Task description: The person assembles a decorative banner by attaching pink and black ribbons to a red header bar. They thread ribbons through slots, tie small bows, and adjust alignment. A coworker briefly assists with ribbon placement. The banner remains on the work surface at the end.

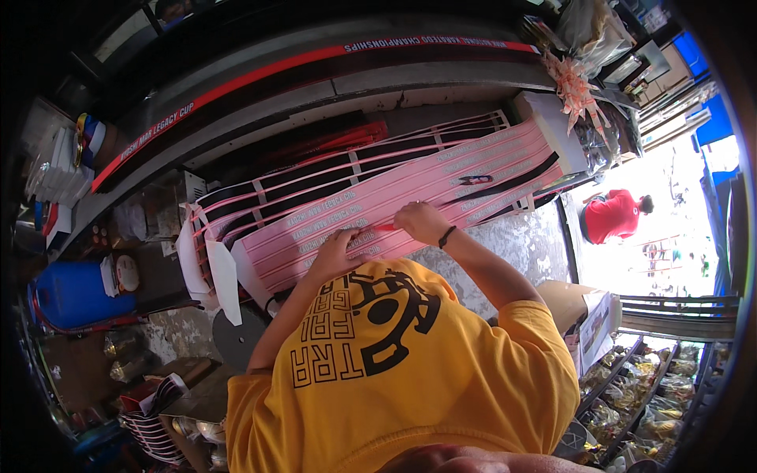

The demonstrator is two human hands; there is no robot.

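Note:
A long pink sheet (378, 189) printed with rows of pale lettering lies across the bench in front of me. Above its lower edge my left hand (335, 251) rests, fingers bent and fingertips close to a small slim red piece (384, 227). My right hand (423, 223), with a dark band at the wrist, has its fingers closed at the other end of that red piece. Whether it is a strip or a tool is too small to tell. Whether the left fingers grip it too is unclear. White paper (225, 280) hangs off the sheet's left end.
Dark ribbon strips with pink edges (300, 181) lie behind the sheet. A red and black printed ribbon (315, 57) runs along the shelf above. At left stands a blue bin (75, 293). Bagged goods on racks (654, 394) fill the lower right. A person in red (611, 217) is outside.

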